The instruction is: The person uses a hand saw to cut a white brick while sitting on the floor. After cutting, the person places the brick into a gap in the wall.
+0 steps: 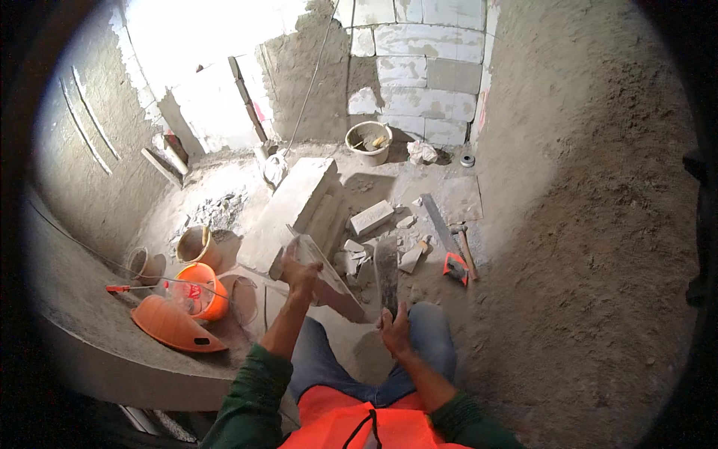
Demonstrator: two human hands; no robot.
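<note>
My left hand [301,277] grips the upper left side of a pale, flat block piece [329,273], which stands tilted in front of my knees. In my right hand [395,331] is a machete-like tool [387,271] with a broad, dusty blade pointing up and away from me. My fingers are closed around its handle near my right knee. The blade is to the right of the block piece, apart from it. Just beyond lie a whitish block [372,218] and broken block chunks [411,258].
A long pale block stack [288,213] stands ahead-left. A handsaw [440,221] and a hammer [468,254] lie to the right. A mortar bucket [368,155] stands by the far wall. At left are an orange bucket [217,298], an orange curved tub [173,326] and rubble [217,213].
</note>
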